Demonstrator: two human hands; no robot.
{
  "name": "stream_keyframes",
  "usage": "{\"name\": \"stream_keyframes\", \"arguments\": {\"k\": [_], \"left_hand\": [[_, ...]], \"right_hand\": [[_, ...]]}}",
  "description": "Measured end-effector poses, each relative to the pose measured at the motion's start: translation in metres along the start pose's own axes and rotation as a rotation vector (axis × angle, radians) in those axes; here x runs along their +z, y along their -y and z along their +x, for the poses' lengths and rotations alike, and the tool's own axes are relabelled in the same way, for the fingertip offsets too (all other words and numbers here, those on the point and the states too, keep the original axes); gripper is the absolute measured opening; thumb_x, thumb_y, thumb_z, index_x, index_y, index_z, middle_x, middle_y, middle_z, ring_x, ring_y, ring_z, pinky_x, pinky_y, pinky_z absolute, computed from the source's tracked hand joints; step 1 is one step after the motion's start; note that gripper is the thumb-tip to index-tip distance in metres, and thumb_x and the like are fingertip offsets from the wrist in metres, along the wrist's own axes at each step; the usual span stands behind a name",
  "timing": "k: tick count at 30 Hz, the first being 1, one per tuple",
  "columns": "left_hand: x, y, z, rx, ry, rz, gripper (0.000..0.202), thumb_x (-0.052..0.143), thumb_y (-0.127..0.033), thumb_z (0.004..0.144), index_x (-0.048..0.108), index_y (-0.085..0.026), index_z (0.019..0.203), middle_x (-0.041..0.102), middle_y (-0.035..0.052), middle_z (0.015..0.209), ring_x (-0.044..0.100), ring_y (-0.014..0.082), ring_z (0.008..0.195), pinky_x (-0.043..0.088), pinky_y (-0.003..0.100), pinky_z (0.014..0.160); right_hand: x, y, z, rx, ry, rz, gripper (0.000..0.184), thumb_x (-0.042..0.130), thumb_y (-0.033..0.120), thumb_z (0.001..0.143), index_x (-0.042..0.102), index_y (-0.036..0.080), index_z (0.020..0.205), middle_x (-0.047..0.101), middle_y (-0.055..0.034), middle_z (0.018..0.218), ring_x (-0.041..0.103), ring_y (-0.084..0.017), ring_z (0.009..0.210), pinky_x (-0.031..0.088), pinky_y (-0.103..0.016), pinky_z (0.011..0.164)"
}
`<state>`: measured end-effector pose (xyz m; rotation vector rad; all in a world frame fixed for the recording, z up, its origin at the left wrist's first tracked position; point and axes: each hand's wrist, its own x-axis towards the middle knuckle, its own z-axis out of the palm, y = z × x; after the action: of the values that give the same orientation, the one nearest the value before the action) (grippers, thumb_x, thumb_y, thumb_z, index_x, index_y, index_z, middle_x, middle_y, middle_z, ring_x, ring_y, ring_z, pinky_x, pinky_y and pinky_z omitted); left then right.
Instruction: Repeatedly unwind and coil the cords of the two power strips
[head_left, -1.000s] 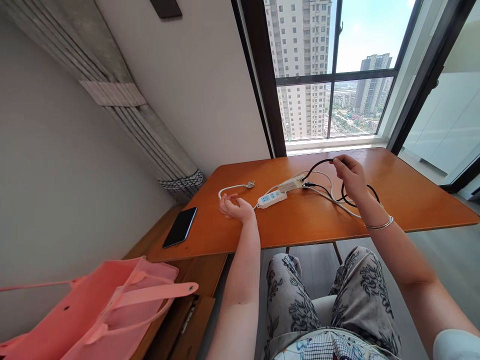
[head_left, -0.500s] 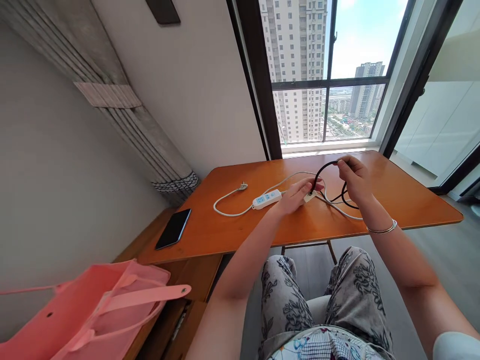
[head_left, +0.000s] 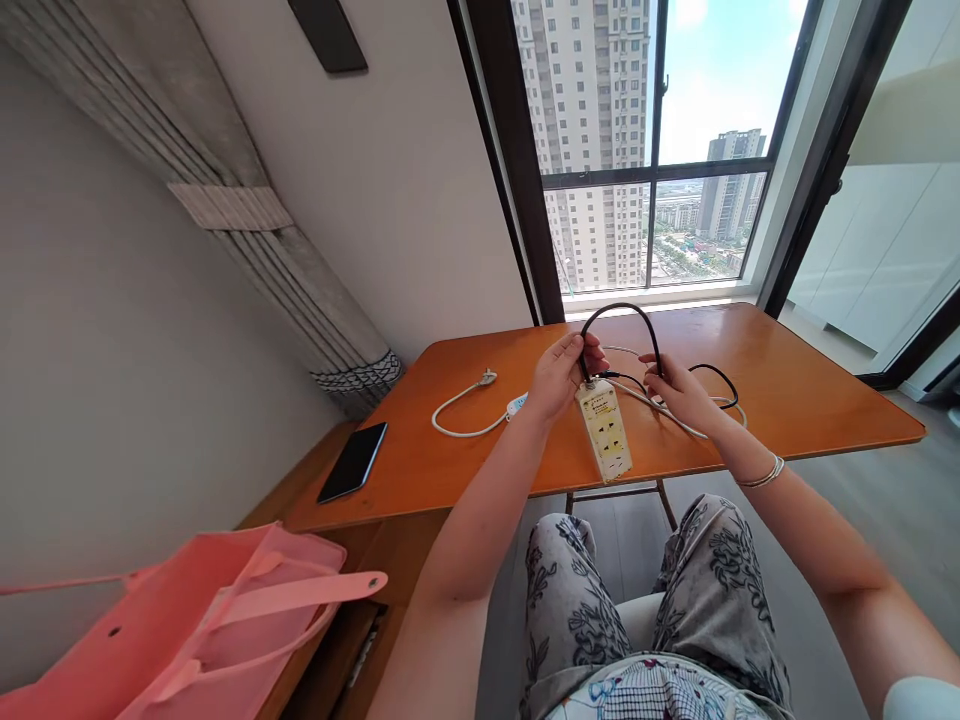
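My left hand (head_left: 559, 373) is closed around the black cable (head_left: 616, 312) where it enters a cream power strip (head_left: 604, 429), which hangs lifted off the orange table (head_left: 810, 395) with its free end pointing toward me. My right hand (head_left: 675, 392) pinches the same black cable a little further along, where it arches up between both hands and coils behind on the tabletop. A second white power strip with blue sockets (head_left: 516, 404) lies partly hidden behind my left hand, its white cord and plug (head_left: 486, 379) trailing to the left.
A black phone (head_left: 353, 461) lies near the table's left corner. A pink felt bag (head_left: 187, 620) sits at lower left on a wooden bench. A tall window rises behind the table, and a grey curtain hangs at the left wall. My patterned trousers show below the table edge.
My left hand left the white cord at the left, reached over to the cream power strip and lifted it by its cable end. My right hand slid down the black cable.
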<state>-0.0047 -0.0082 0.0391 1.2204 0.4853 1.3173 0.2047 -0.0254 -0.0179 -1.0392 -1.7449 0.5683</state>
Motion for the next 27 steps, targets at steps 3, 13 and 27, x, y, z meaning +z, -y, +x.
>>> {"name": "stream_keyframes", "arguments": {"k": [3,13,27], "left_hand": [[-0.002,0.000,-0.006,0.001,-0.083,-0.033,0.028,0.074,-0.043,0.083,0.065,-0.016,0.082,0.064,0.0014,0.073,0.062,0.0104,0.064,0.056,0.027,0.070],[-0.004,0.015,-0.015,0.166,-0.187,0.094,0.037,0.075,-0.054,0.079,0.067,-0.018,0.086,0.071,0.0041,0.079,0.071,0.0168,0.077,0.058,0.035,0.082],[0.020,0.019,-0.047,0.275,0.246,0.534,0.036,0.049,-0.057,0.095,0.054,-0.022,0.096,0.075,0.0078,0.092,0.071,0.0203,0.089,0.052,0.035,0.083]], "right_hand": [[0.015,-0.009,-0.024,-0.078,-0.044,-0.339,0.050,0.045,0.027,0.094,0.041,0.014,0.142,0.068,-0.0092,0.098,0.064,-0.019,0.072,0.047,-0.030,0.063],[0.000,0.002,-0.046,-0.322,-0.113,-0.927,0.039,0.041,0.026,0.101,0.065,0.017,0.130,0.071,-0.0097,0.080,0.062,-0.019,0.069,0.036,-0.030,0.061],[0.013,0.065,-0.043,-0.614,0.087,-0.756,0.032,0.047,0.036,0.102,0.069,0.021,0.084,0.068,-0.0046,0.073,0.061,-0.016,0.068,0.037,-0.030,0.066]]}}
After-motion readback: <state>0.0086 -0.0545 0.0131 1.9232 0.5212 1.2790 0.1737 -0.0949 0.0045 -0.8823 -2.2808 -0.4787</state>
